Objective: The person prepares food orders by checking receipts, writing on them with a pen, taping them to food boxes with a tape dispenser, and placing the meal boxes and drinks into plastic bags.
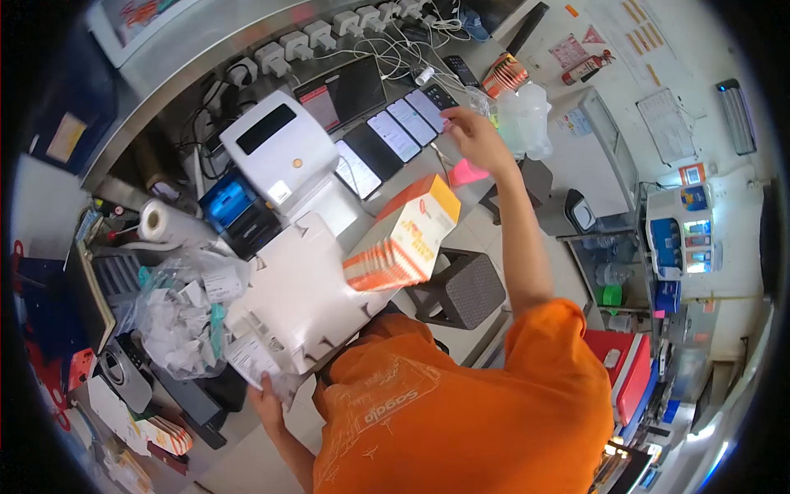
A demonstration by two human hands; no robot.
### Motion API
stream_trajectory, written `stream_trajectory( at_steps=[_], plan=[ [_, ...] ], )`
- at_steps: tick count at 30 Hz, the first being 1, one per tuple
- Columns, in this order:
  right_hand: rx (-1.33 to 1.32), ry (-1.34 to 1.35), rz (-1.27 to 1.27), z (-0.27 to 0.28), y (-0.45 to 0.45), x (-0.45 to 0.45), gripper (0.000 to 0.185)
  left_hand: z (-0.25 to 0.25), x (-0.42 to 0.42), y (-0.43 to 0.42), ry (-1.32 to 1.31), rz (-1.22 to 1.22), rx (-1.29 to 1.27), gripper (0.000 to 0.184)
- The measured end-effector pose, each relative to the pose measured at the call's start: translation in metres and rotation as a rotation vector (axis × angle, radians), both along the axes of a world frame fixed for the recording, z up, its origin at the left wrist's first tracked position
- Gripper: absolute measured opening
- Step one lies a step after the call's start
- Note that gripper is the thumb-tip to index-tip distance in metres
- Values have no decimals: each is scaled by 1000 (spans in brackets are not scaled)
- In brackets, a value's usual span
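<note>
My left hand (267, 405) is closed on the edge of a clear plastic bag (285, 387) with a printed white label (252, 359), beside the white surface of the counter. My right hand (480, 142) reaches over the back of the counter, its bent fingers at the rightmost lit phone (425, 109); nothing is visibly held in it. More phones lie in a row to its left, among them a lit phone (393, 137) and a phone with a dark face (373, 154). A pink item (467, 172) is below that hand. An orange-and-white stack of folded cartons (403, 239) stands nearer me.
A white label printer (280, 144) stands left of the phones, next to a blue-and-black device (239, 210). Chargers (296, 45) and tangled cables line the back. A large plastic bag of crumpled paper (183, 321) sits left. A dark woven stool (461, 288) stands on the floor.
</note>
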State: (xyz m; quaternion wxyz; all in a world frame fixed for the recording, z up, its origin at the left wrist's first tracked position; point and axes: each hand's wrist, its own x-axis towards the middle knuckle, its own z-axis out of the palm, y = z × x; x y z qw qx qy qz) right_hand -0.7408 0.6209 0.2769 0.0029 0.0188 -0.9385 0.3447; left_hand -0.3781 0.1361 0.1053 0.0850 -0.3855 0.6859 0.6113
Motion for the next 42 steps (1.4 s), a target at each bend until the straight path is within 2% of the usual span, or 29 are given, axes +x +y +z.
stream_trajectory(
  at_steps=[1,3,4,6,7,9,13,16,19,22,25,26,29,30,32,34,35,37,38,39,41,42],
  plan=[
    [184,-43,-48,-37,47,-35,38,2,9,5,-4,51,7,31],
    [521,-40,66,-124,135,-98,51,6,19,33,-73,221,-20,34],
    [601,-189,89,-138,155,-118,56,10,26,44,-155,327,-66,35],
    [754,-501,137,-167,187,-139,69,-1,49,67,-92,450,-83,36],
    [783,-533,162,-177,199,-146,73,-9,64,78,-59,519,-91,37],
    [841,-583,223,-193,213,-161,81,-17,91,96,-166,476,-72,37],
    [787,-638,218,-205,218,-171,78,-67,165,112,-161,486,24,41],
    [778,-648,238,-209,215,-174,80,-102,208,115,-296,431,-19,46],
    [766,-647,237,-198,207,-177,79,-130,223,132,-310,604,-85,48],
    [753,-564,283,-200,203,-191,76,-136,223,148,-168,563,-100,42],
    [677,-457,263,-189,175,-217,73,-115,205,158,-346,295,-138,35],
    [675,-444,255,-186,163,-228,73,-123,201,163,-235,395,-103,34],
    [712,-415,267,-188,138,-250,72,-134,209,161,-196,281,-77,35],
    [731,-407,277,-190,134,-255,72,-129,203,166,-216,312,-104,35],
    [726,-404,312,-214,139,-268,72,-121,188,179,-256,375,-155,36],
    [715,-402,336,-233,148,-273,72,-126,189,180,-205,325,-108,39],
    [728,-403,336,-229,149,-270,70,-123,194,185,-181,313,-88,41],
    [799,-502,368,-214,149,-264,64,-112,192,196,-290,306,-141,28],
    [832,-498,413,-218,153,-267,56,-110,185,200,-345,303,-165,23],
    [1027,-626,404,-203,139,-267,50,-108,179,205,-362,308,-148,22],
    [1007,-546,482,-178,111,-250,51,-103,174,210,-403,303,-112,22],
    [901,-451,553,-170,94,-238,54,-96,159,215,-405,324,-143,21]
  ],
)
